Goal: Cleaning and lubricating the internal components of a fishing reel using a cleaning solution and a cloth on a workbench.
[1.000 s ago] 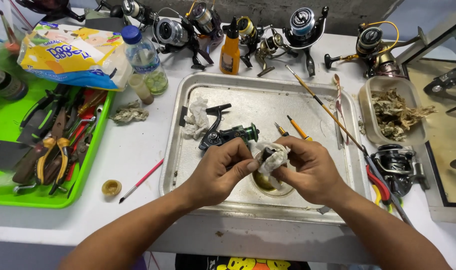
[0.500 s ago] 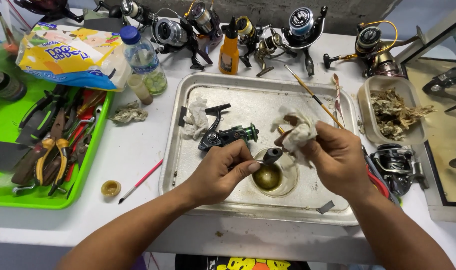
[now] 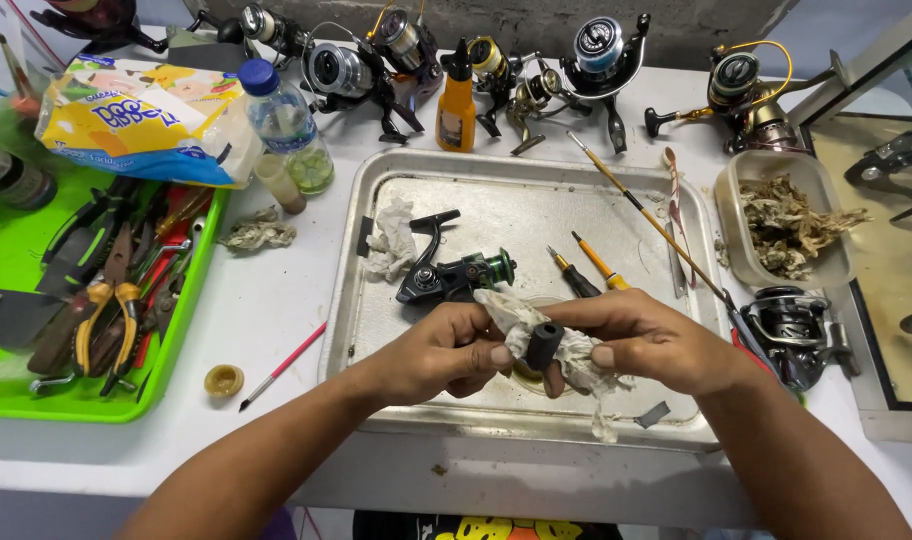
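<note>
A: What is lying around the grip, biggest first?

B: The white tabletop (image 3: 276, 300) is carrying everything. Under the grip the metal tray (image 3: 376, 200) is sitting, and well off to the left of it the green tray (image 3: 1, 395) is holding pliers. Beyond the grip, near the wall, a row of reels (image 3: 601, 50) is standing, with an orange bottle (image 3: 455, 105) among them. Just beyond the grip, on the metal tray, a black reel body (image 3: 446, 275) is lying, with two small screwdrivers (image 3: 601, 263) beside it.

A: And the hands?

B: The left hand (image 3: 441, 350) is closing its fingers on a dirty rag (image 3: 566, 355). The right hand (image 3: 651, 340) is pinching a small black knob (image 3: 544, 345) against that rag, thumb beneath. Both are hovering just above the metal tray.

A: How to wipe it well?

B: I am judging that turning the knob inside the rag, while the left hand is keeping the cloth taut, would be reaching every side. Keeping it over the tray is catching any drop.
</note>
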